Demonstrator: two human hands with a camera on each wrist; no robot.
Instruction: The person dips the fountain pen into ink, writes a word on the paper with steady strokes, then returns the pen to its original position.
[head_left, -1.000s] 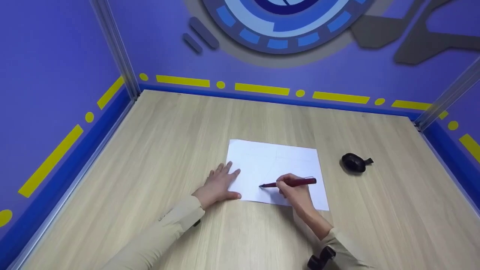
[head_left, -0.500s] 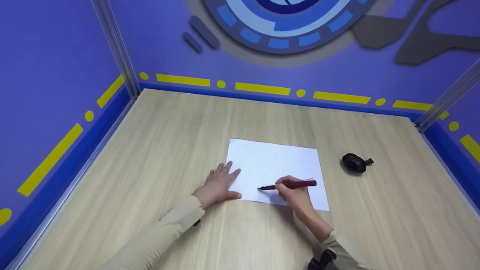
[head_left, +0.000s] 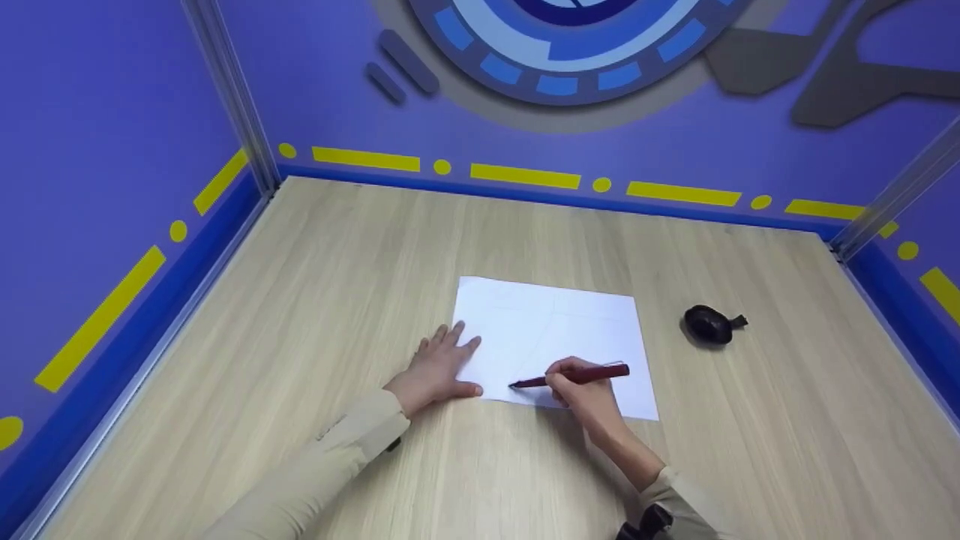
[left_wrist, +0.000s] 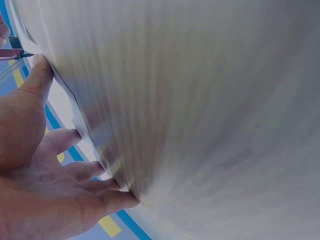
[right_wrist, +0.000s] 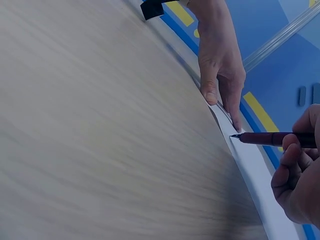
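Observation:
A white sheet of paper (head_left: 502, 322) lies on the wooden table, with faint thin lines across its upper part. My left hand (head_left: 435, 371) rests with spread fingers on the sheet's left edge and lower left corner. In my right hand (head_left: 589, 397) I grip a dark red fountain pen (head_left: 600, 373), its nib down at the paper's lower left part. The right wrist view shows the pen (right_wrist: 265, 139) pinched by the fingers, nib at the sheet (right_wrist: 257, 170). Fingertips of the left hand (left_wrist: 50, 170) touch the paper edge in the left wrist view.
Right of the paper, a small black rounded object with a short stub (head_left: 709, 325) lies on the wooden table (head_left: 360, 262). Blue panels with yellow marks (head_left: 525, 176) border the table at the back and both sides, joined by metal posts (head_left: 240, 97).
My right hand has drawn the pen down and slightly left across the paper, toward its lower edge. The left hand and the sheet stay in place.

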